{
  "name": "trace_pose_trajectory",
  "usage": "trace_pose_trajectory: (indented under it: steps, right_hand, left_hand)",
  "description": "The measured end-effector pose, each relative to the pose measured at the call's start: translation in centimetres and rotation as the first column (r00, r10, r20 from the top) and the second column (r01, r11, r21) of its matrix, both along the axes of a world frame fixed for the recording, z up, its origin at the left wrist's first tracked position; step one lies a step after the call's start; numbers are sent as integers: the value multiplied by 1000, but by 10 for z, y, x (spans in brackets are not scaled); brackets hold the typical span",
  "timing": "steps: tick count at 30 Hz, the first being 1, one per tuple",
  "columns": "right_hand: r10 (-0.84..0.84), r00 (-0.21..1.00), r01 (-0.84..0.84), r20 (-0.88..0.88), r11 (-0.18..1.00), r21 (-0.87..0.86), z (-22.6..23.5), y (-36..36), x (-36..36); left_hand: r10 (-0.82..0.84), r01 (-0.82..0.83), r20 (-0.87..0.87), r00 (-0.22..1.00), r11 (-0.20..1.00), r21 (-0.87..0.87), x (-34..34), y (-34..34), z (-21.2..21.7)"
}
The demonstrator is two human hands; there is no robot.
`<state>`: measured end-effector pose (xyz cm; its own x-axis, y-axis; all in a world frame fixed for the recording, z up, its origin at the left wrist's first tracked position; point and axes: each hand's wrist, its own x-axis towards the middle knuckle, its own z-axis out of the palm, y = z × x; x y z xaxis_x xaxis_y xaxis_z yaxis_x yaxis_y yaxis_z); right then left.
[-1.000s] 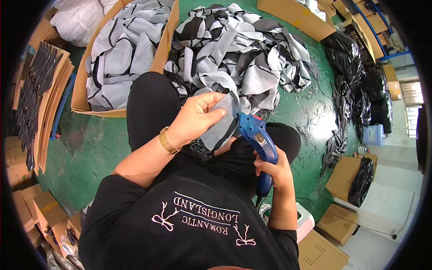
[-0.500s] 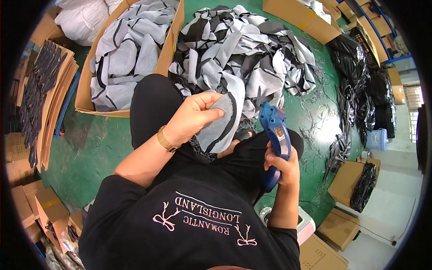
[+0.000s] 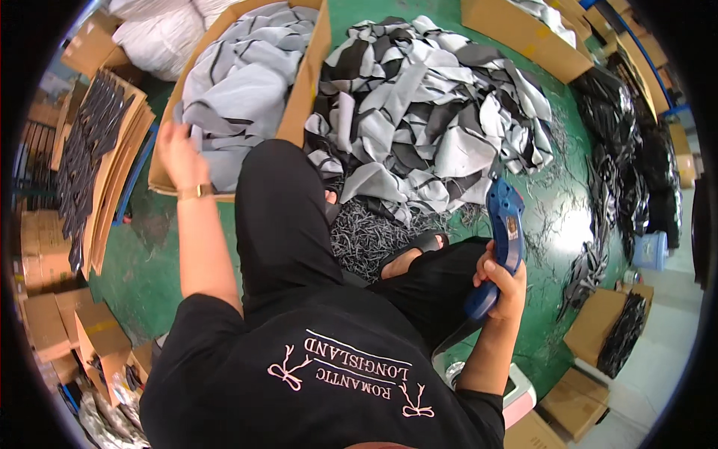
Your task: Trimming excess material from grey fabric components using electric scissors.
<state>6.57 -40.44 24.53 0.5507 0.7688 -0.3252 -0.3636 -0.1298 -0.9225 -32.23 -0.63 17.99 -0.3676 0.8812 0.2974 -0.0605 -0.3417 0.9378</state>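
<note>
My right hand (image 3: 507,284) is wrapped round the handle of blue electric scissors (image 3: 506,213), their tip pointing away from me above the floor. Over the left wall of a large cardboard box (image 3: 308,82) is my left hand (image 3: 179,156), smeared by motion, so its fingers do not show clearly. Close beside it, a grey fabric piece with a dark edge (image 3: 206,116) lies at the top of the grey cut pieces in the box. In front of me spreads a big heap of grey and black fabric pieces (image 3: 419,97).
Thin dark trimmings (image 3: 366,243) cover the green floor between my feet. Flattened cardboard with dark strips (image 3: 93,150) leans at the left. Black plastic bags (image 3: 598,112), a light blue bucket (image 3: 651,251) and cardboard boxes (image 3: 574,404) line the right side.
My left hand has swung left from above my lap to the box, and the grey fabric piece it held is gone from there. The electric scissors remain in my right hand.
</note>
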Motion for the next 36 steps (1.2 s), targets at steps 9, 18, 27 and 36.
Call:
trace_pose_trajectory:
  steps: [9, 18, 27, 36]
  right_hand:
    - [-111, 968, 145, -225, 980, 139, -15, 34, 38]
    - [-120, 916, 165, -384, 983, 85, -17, 42, 61]
    - [-202, 886, 216, -416, 976, -13, -21, 54, 72]
    - [-117, 950, 136, -288, 990, 44, -31, 61, 56]
  left_hand:
    - [-839, 762, -97, 535, 529, -373, 240, -67, 10]
    - [-537, 487, -719, -441, 530, -694, 320, -99, -255]
    - [-840, -101, -50, -540, 123, -987, 298, -100, -265]
    - [-894, 382, -263, 364, 401, -833, 312, -149, -190]
